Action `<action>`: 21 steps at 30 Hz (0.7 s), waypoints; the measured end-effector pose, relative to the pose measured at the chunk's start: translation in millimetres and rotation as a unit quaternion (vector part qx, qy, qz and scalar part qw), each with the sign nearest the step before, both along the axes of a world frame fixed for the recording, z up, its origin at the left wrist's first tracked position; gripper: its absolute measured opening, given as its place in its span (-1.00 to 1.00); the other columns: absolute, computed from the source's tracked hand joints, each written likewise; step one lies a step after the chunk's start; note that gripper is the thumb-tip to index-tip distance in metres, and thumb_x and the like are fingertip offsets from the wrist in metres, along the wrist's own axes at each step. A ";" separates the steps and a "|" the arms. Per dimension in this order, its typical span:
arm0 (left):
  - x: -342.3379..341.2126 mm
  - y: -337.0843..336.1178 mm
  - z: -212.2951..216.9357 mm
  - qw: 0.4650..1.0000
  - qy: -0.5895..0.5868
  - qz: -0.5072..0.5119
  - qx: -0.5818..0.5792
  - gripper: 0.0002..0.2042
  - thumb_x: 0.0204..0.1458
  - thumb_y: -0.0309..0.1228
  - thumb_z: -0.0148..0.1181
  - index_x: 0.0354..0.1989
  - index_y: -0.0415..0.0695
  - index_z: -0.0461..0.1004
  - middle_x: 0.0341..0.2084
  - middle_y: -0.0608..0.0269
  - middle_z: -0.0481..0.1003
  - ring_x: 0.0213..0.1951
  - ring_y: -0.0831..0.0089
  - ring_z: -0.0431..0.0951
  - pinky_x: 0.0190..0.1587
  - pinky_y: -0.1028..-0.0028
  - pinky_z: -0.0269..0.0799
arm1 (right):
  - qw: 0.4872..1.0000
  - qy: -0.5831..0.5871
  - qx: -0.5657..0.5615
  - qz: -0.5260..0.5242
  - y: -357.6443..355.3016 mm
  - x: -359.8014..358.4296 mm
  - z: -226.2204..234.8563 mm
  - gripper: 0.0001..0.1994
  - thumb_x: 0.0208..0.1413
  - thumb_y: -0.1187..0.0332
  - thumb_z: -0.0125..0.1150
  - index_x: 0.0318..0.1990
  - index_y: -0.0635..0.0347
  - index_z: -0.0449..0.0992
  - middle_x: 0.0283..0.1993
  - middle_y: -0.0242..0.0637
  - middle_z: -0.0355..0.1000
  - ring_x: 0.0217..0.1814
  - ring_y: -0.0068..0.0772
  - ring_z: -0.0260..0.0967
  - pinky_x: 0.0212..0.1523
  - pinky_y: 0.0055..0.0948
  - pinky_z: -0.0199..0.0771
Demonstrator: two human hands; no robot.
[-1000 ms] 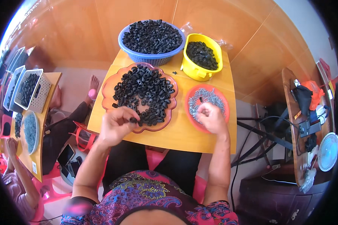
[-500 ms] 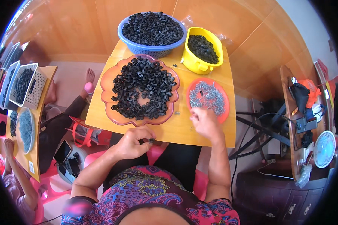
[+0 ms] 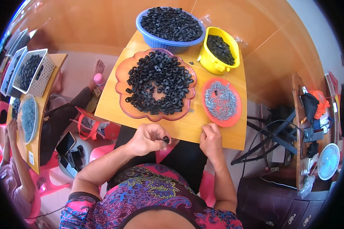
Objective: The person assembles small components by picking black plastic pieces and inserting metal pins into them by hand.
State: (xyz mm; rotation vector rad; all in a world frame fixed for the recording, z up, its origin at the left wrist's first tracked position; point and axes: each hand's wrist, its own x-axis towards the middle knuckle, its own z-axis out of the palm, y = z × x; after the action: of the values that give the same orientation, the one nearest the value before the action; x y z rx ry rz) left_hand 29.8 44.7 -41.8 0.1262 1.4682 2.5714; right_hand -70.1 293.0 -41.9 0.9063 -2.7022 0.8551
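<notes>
One black part [image 3: 166, 139] is pinched by the left hand [image 3: 147, 139] before the bench [image 3: 111, 108], and the right hand [image 3: 211, 141], fingers curled, contents hidden, was withdrawn from the red plate [image 3: 224, 123]: picking seems paused.

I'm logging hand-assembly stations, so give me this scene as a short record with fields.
Left hand: holding a small black part
Right hand: curled shut at the near edge of the wooden table; contents hidden
Scalloped orange tray: loose black parts
Oval red plate: small silvery pieces
Blue basket: heaped black pieces
Yellow tub: dark pieces
</notes>
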 end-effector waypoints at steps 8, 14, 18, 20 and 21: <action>3.9 1.1 11.0 0.997 0.056 0.046 0.011 -0.86 0.01 -0.70 0.14 -0.25 -0.27 0.42 -0.40 0.31 0.47 -0.35 0.59 0.48 -0.29 0.57 0.42 | 0.987 0.027 0.152 -0.040 -5.7 -3.3 2.6 -0.85 -0.19 0.68 0.07 -0.38 0.34 0.42 -0.33 -0.03 0.34 -0.28 0.04 0.37 -0.29 -0.18 0.41; 5.8 -2.6 10.0 0.995 0.050 0.083 -0.018 -0.81 0.04 -0.69 0.14 -0.16 -0.29 0.48 -0.39 0.33 0.44 -0.34 0.63 0.43 -0.29 0.59 0.41 | 0.873 -0.358 -0.294 0.154 -51.2 35.6 77.8 -0.86 0.01 0.74 0.04 -0.29 0.39 0.45 -0.24 -0.28 0.39 -0.32 -0.57 0.40 -0.36 -0.63 0.44; 1.4 -1.7 13.8 0.994 0.050 0.092 -0.020 -0.81 0.05 -0.67 0.14 -0.15 -0.29 0.49 -0.39 0.34 0.43 -0.35 0.63 0.42 -0.29 0.60 0.40 | 0.840 -0.382 -0.326 0.205 -75.7 33.6 89.4 -0.88 0.01 0.70 0.12 -0.28 0.38 0.47 -0.21 -0.20 0.42 -0.28 -0.55 0.41 -0.34 -0.61 0.46; -0.2 -1.6 14.1 0.994 0.072 0.074 -0.025 -0.82 0.06 -0.65 0.14 -0.14 -0.31 0.49 -0.37 0.34 0.44 -0.34 0.62 0.43 -0.29 0.60 0.39 | 0.856 -0.365 -0.303 0.207 -78.3 29.5 82.7 -0.87 0.01 0.70 0.12 -0.28 0.36 0.49 -0.21 -0.19 0.44 -0.28 -0.54 0.42 -0.30 -0.61 0.45; 1.4 -2.0 15.0 0.996 0.058 0.061 -0.011 -0.82 0.07 -0.64 0.14 -0.14 -0.33 0.48 -0.34 0.31 0.44 -0.31 0.60 0.45 -0.25 0.60 0.41 | 0.876 -0.328 -0.282 0.214 -78.9 29.3 79.8 -0.86 0.00 0.71 0.13 -0.28 0.35 0.48 -0.23 -0.25 0.44 -0.29 -0.57 0.40 -0.30 -0.61 0.43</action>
State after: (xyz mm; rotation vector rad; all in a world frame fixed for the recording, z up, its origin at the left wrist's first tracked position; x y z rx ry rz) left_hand 31.1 42.7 -26.8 0.1925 1.5919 2.6829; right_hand -40.8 214.0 37.9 1.2397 -2.4374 2.2538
